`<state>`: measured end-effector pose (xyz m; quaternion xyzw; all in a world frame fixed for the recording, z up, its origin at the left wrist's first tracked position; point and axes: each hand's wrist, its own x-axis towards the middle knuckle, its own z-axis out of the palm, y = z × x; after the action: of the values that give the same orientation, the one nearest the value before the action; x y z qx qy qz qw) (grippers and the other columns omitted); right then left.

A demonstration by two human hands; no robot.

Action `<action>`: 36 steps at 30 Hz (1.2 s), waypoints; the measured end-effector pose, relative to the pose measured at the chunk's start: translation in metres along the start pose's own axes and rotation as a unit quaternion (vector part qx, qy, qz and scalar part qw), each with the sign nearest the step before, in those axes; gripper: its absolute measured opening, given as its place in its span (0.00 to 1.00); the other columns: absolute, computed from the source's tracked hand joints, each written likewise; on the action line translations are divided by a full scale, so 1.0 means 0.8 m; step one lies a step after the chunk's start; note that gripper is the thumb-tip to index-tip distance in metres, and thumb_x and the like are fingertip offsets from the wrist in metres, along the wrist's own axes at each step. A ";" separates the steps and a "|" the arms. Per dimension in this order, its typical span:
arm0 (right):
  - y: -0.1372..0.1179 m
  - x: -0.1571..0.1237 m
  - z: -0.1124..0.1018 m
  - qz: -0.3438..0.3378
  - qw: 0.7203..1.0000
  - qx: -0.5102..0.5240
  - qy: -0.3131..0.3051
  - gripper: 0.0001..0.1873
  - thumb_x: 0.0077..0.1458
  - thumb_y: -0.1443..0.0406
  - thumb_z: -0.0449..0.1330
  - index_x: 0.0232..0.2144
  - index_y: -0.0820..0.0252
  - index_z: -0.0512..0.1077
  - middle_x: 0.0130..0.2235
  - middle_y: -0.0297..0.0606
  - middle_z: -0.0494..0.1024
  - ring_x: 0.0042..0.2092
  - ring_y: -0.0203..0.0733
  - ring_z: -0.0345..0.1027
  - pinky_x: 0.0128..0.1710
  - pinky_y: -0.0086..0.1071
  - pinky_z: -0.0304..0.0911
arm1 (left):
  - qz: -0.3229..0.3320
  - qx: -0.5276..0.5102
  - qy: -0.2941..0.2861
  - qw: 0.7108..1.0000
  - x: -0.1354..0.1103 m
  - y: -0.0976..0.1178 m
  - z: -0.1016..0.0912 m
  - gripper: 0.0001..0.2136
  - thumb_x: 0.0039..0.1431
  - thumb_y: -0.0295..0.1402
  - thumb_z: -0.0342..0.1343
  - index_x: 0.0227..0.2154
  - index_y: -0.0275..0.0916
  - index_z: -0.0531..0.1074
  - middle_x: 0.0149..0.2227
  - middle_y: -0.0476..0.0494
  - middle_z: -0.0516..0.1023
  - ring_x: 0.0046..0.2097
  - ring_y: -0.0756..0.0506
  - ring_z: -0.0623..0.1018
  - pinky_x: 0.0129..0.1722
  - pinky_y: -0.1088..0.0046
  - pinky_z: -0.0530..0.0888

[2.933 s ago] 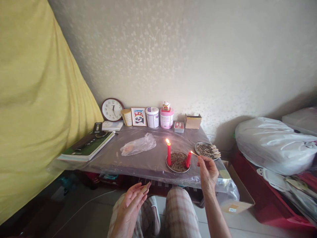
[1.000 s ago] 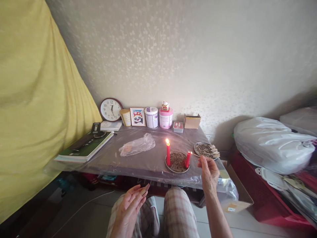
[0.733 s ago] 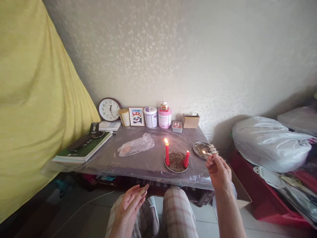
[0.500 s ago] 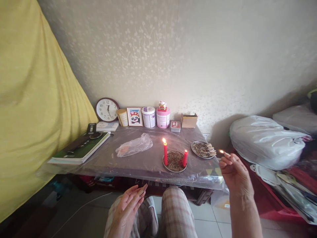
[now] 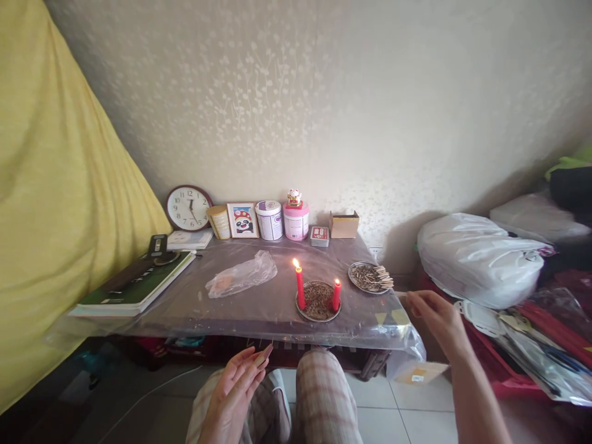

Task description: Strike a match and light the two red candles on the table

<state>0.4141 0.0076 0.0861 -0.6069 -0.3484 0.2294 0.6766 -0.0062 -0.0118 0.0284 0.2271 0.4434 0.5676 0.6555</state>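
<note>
My left hand (image 5: pixel 235 385) is closed around a small matchbox (image 5: pixel 263 356) above my lap, in front of the table edge. My right hand (image 5: pixel 437 317), slightly blurred, pinches a thin pale matchstick (image 5: pixel 401 295) at the table's right end. No flame shows on it. Beside that hand lies a metal plate (image 5: pixel 358 287) with many burnt matches, a bundle of pale ones fanned over its right side. A second round dish (image 5: pixel 319 311) of dark grains holds two upright red candles, a taller one (image 5: pixel 300 290) and a shorter one (image 5: pixel 336 297), both burning.
A crumpled plastic bag (image 5: pixel 243 274) lies on the plastic-covered table (image 5: pixel 259 316). Behind stand a clock (image 5: pixel 189 208), canisters (image 5: pixel 269 222), a framed picture (image 5: pixel 243 221) and a cardboard box (image 5: pixel 344 225). A green book (image 5: pixel 134 290) is at left; stuffed white bags (image 5: pixel 476 259) are at right.
The flame on the match in my right hand has gone from sight. That hand has tilted over and dipped slightly beside the plate. My left hand keeps the matchbox. The view has shifted slightly.
</note>
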 end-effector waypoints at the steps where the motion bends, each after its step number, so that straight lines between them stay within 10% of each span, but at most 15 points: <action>1: 0.007 0.003 0.001 0.008 1.000 -0.017 0.009 0.21 0.30 0.51 0.78 0.21 0.57 0.78 0.20 0.33 0.74 0.23 0.37 0.63 0.21 0.32 0.59 | 0.000 0.001 -0.001 1.000 0.000 0.000 0.000 0.24 0.39 0.45 0.79 0.39 0.40 0.82 0.44 0.37 0.89 0.49 0.37 0.84 0.51 0.64 0.79; 12: 0.067 0.040 -0.010 0.041 0.998 -0.036 0.041 0.27 0.27 0.46 0.76 0.24 0.61 0.81 0.23 0.35 0.79 0.26 0.37 0.69 0.28 0.31 0.70 | -0.004 0.015 0.009 1.000 0.003 0.000 0.004 0.24 0.38 0.44 0.79 0.38 0.39 0.83 0.43 0.38 0.89 0.48 0.37 0.84 0.51 0.62 0.80; 36: 0.159 0.115 0.007 0.031 0.982 -0.185 0.009 0.16 0.61 0.53 0.67 0.36 0.62 0.79 0.28 0.29 0.79 0.28 0.36 0.71 0.34 0.33 0.68 | -0.035 0.014 0.033 0.999 0.008 -0.005 0.013 0.28 0.27 0.44 0.82 0.36 0.41 0.83 0.39 0.41 0.90 0.43 0.41 0.85 0.45 0.70 0.81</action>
<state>0.4843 0.0990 -0.0208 -0.7341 -0.3593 0.1762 0.5486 0.0043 -0.0051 0.0281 0.2022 0.4803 0.5454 0.6565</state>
